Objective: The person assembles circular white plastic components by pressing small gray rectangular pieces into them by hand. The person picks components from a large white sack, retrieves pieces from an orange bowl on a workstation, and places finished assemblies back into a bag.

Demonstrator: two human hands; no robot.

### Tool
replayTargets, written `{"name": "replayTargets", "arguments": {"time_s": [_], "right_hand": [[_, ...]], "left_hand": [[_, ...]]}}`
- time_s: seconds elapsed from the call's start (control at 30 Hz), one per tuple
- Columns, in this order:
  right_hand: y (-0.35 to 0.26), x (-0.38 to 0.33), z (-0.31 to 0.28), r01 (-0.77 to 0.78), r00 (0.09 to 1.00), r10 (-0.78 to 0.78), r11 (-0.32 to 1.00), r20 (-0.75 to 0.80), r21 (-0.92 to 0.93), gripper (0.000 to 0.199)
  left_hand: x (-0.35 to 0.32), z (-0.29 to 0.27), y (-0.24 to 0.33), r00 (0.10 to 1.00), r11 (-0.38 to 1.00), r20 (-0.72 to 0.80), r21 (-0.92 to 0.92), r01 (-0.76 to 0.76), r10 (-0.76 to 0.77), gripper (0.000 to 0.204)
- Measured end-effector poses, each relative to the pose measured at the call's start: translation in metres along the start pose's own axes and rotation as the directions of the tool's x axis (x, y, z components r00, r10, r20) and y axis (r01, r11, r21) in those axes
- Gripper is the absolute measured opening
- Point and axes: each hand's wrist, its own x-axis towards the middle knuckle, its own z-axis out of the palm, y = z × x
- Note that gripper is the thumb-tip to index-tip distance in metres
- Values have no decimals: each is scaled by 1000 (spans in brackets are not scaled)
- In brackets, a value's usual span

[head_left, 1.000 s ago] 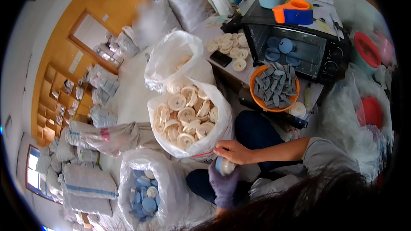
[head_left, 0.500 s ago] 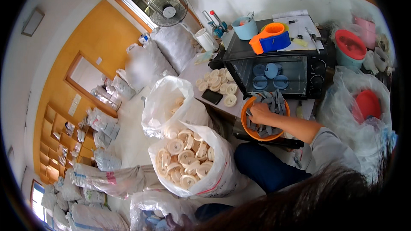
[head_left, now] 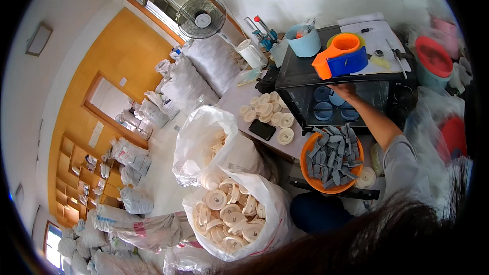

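Note:
My right hand (head_left: pixel 343 90) reaches into the front opening of the black toaster oven (head_left: pixel 291 66), just under its top edge. Its fingertips are hard to make out there. Several round blue cup-like parts (head_left: pixel 323 111) sit inside the oven, below and beside the hand. Beneath my right forearm stands an orange basin (head_left: pixel 304 169), heaped with small grey clip-like pieces (head_left: pixel 333 155). A single cream disc (head_left: pixel 365 177) lies at the basin's right side. My left hand is out of view.
On the oven stand orange and blue tape dispensers (head_left: pixel 346 63), a light blue tub (head_left: pixel 302 40) and papers (head_left: pixel 374 25). Cream discs (head_left: pixel 265 107) and a black phone (head_left: pixel 262 130) lie on the table. An open sack (head_left: pixel 277 214) of cream round parts stands by my leg.
My right hand has left the grey pieces in the orange basin and moved up and forward into the oven opening. The view has shifted, and the basin appears lower.

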Motion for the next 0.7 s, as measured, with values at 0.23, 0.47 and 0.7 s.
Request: {"name": "replayTargets", "arguments": {"time_s": [0.23,0.47,0.7], "right_hand": [[24,5,4,-24,954,86,976,286,-216,39],[-142,-115,-118,185,664,-480,848,573,496,33],[-185,-287,-149,-346,-209,-757,650,619,677,19]], "left_hand": [[-5,11,-4,998,995,42,-83,55,-51,55],[-32,20,-16,941,682,328,-670,294,-84,55],[-37,48,-40,524,-142,794,-506,851,308,64]]}}
